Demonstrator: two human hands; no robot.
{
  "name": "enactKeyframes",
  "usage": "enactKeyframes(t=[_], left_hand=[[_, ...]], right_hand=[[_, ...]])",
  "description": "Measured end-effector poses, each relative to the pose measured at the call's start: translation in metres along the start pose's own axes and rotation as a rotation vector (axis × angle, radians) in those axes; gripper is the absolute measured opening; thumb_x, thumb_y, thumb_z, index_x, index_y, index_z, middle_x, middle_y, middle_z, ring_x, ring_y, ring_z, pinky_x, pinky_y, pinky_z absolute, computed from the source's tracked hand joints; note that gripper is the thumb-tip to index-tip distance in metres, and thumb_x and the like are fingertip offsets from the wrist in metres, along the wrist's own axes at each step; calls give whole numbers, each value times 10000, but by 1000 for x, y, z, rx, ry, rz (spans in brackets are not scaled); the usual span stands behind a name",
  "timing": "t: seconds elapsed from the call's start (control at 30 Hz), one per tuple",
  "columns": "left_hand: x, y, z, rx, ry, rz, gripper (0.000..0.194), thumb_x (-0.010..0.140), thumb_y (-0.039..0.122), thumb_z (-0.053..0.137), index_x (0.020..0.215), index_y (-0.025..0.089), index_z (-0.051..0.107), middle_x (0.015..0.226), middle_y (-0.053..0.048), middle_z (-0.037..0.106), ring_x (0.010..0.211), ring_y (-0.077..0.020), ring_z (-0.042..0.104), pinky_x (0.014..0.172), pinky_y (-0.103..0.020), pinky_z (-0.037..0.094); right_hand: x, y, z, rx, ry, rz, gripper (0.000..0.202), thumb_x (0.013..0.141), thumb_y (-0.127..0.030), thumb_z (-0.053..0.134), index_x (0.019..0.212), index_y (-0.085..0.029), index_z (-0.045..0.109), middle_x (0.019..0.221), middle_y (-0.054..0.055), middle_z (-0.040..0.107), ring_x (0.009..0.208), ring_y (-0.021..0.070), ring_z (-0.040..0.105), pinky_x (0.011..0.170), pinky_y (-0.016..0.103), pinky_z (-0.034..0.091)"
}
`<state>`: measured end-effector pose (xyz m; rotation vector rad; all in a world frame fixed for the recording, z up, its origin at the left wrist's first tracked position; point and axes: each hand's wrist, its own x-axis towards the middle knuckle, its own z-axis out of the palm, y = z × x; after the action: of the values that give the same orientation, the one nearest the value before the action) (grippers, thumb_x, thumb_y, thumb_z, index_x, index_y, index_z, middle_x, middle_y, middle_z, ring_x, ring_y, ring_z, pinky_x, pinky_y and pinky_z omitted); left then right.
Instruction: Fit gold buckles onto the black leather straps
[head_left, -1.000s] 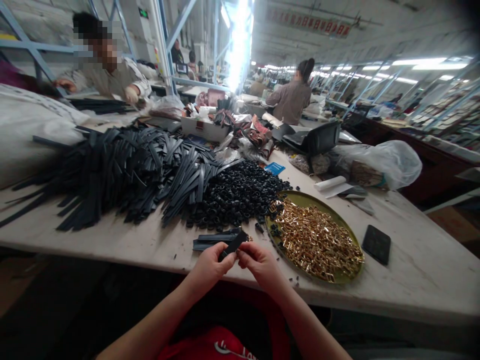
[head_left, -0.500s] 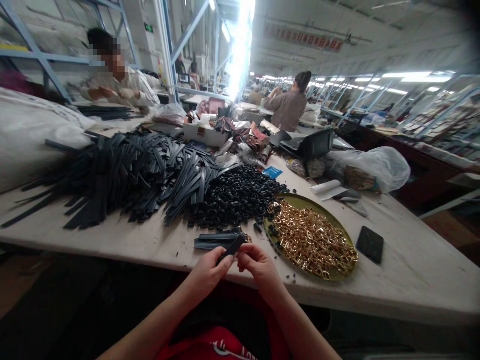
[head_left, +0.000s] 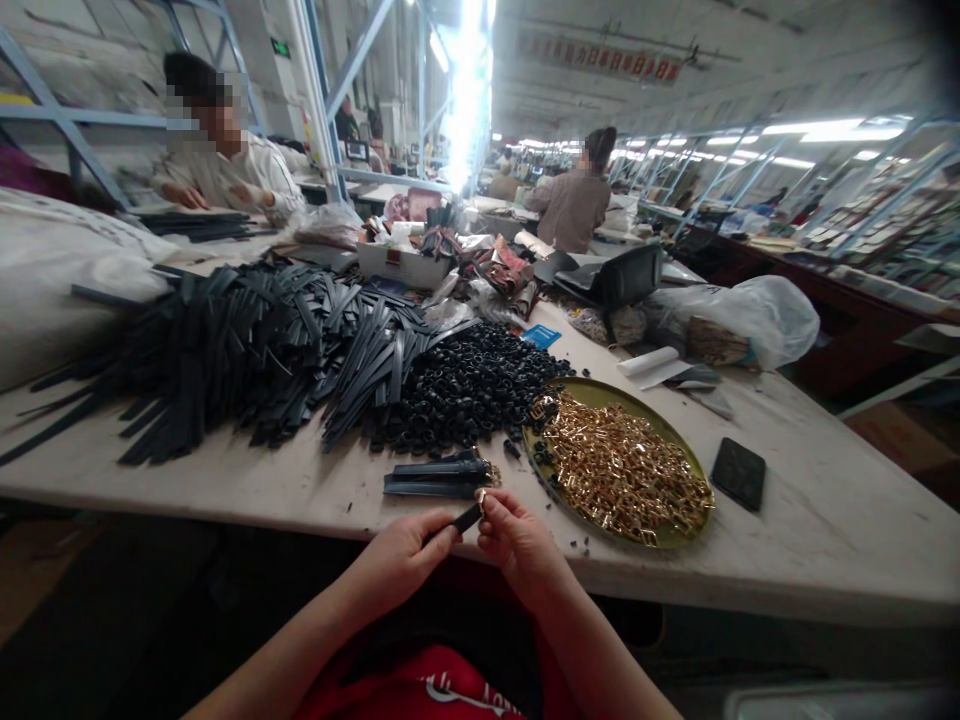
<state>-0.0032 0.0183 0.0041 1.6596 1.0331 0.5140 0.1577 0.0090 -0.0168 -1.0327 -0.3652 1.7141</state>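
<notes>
My left hand (head_left: 411, 548) is closed on a dark strap (head_left: 468, 518) near the table's front edge. At the strap's far end, my right hand (head_left: 514, 540) pinches a small gold buckle (head_left: 482, 497). Just beyond the hands lies a small stack of dark straps (head_left: 435, 475) with gold pieces at its right end. Small black loops (head_left: 480, 385) are heaped behind that stack. A round tray (head_left: 694, 535) to the right holds many gold buckles (head_left: 615, 465), with some black loops at its left side.
A large pile of dark strips (head_left: 247, 350) covers the table's left part. A phone (head_left: 739, 473) lies right of the tray. Farther back are a white box (head_left: 401, 266), scraps and a plastic bag (head_left: 780, 320). One person (head_left: 240, 180) sits back left; another (head_left: 574, 205) is farther off.
The strap in my left hand now points lower, and the gold buckle shows at its end by my right fingertips. The view has shifted slightly. The person at back left has lowered their hands.
</notes>
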Motion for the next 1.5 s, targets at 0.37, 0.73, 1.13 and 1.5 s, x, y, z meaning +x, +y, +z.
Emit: enactKeyframes(t=[0.37, 0.73, 1.13, 1.5], left_hand=[[15, -7, 8, -315, 19, -225, 199, 768, 374, 422, 805, 180, 448, 503, 89, 375, 438, -71, 324, 418, -178, 249], [20, -10, 18, -414, 29, -294, 342, 760, 521, 444, 746, 180, 437, 492, 73, 483, 319, -33, 302, 327, -157, 186], [7, -9, 26, -370, 140, -223, 275, 802, 423, 420, 677, 178, 414, 530, 62, 471, 404, -60, 357, 391, -181, 261], [3, -17, 19, -103, 72, -127, 324, 785, 470, 469, 641, 181, 433, 498, 60, 478, 464, -93, 400, 462, -210, 297]], right_hand=[[3, 14, 3, -563, -65, -372, 226, 687, -357, 650, 785, -166, 580, 736, 1, 608, 699, 130, 531, 656, 248, 413], [6, 6, -1, -505, -41, -253, 245, 740, -393, 579, 740, -154, 526, 630, -35, 525, 579, 87, 469, 597, 231, 388], [-9, 15, -3, -957, 20, -658, 116, 795, -303, 510, 789, -194, 550, 754, 24, 587, 731, 154, 526, 698, 295, 401], [-8, 11, -9, -764, -118, -309, 233, 721, -386, 597, 691, -177, 499, 615, -31, 513, 581, 107, 456, 565, 231, 367]])
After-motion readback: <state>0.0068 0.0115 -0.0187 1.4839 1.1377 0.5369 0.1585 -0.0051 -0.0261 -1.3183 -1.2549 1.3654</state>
